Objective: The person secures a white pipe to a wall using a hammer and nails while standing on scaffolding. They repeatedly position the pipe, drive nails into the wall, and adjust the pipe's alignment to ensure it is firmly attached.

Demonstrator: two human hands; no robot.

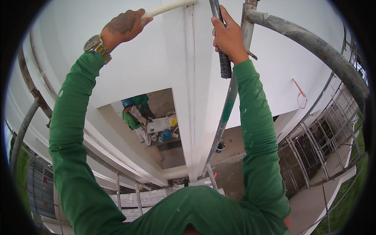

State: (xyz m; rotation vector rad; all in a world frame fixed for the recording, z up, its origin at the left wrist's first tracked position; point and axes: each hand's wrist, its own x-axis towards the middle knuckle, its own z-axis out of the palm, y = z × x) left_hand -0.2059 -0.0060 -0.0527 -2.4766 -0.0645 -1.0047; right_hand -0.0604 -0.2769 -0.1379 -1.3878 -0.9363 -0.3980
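My left hand (124,28), raised at the upper left with a metal wristwatch (97,47) on the wrist, is closed around one end of a pale cream rod (170,8). The rod reaches right to the edge of a white column (178,51), where a thin dark seam runs down the surface. My right hand (230,37) is wrapped around a black taped handle (225,66). Its lower end hangs below my fist and its upper part leaves the picture. Just beside that hand rises a grey scaffold pole (231,98).
A thick curved scaffold tube (313,41) arches over the right, with more tubes (27,74) at the left. Through an opening below, two people in green (131,119) stand by a table with a blue container (167,134). A bucket (220,146) stands lower down.
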